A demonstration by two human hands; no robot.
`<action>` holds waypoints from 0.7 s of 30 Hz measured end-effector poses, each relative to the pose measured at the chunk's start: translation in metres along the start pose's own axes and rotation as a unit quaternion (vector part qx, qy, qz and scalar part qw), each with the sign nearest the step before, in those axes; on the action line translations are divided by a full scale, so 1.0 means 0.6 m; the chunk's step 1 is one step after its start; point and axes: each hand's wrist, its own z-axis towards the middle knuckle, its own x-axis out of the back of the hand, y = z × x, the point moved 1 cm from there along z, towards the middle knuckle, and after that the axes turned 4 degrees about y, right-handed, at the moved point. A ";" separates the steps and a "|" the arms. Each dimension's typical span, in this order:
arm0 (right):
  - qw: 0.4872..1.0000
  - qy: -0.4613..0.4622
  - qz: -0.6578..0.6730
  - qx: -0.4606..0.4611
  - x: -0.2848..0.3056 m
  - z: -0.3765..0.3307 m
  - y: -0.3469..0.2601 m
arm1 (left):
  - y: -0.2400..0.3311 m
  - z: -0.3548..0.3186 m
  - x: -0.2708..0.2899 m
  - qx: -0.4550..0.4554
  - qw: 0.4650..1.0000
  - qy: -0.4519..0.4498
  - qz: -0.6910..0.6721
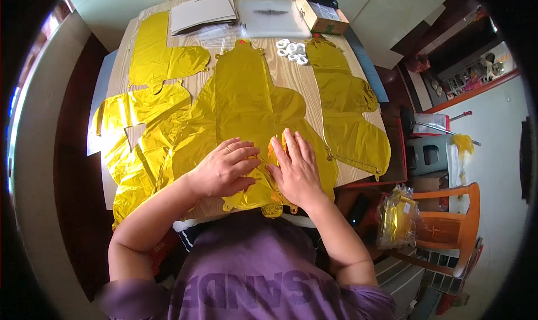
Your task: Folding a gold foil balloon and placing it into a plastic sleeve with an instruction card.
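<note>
A large gold foil balloon (241, 90), uninflated, lies flat across the middle of the table, its lower part near my body. On its near part rests my left hand (227, 166), fingers slightly bent and pointing right, with a ring on one finger. My right hand (296, 166) presses flat on the foil beside it, fingers stretched away from me. Between the two hands the foil is creased. To the left lie another flat gold balloon (148, 57) and a crumpled gold foil piece (148, 115). A further flat gold balloon (344, 104) lies to the right.
At the table's far side are a stack of pale card sheets (203, 13), clear plastic bags (269, 23), white ribbon rolls (292, 51) and a cardboard box (320, 22) with a black item on top. A wooden chair (448, 225) at right bears a clear bag of gold foil (399, 216).
</note>
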 end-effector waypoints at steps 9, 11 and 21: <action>0.999 -0.034 -0.013 0.023 0.041 -0.036 -0.006 | -0.006 0.004 -0.004 0.000 1.000 0.006 -0.017; 0.998 -0.051 0.001 0.033 0.052 -0.058 -0.012 | -0.005 0.004 -0.002 0.003 1.000 0.001 -0.022; 0.993 -0.052 0.056 0.093 0.100 -0.137 -0.046 | -0.009 0.002 -0.002 0.006 0.999 -0.005 -0.034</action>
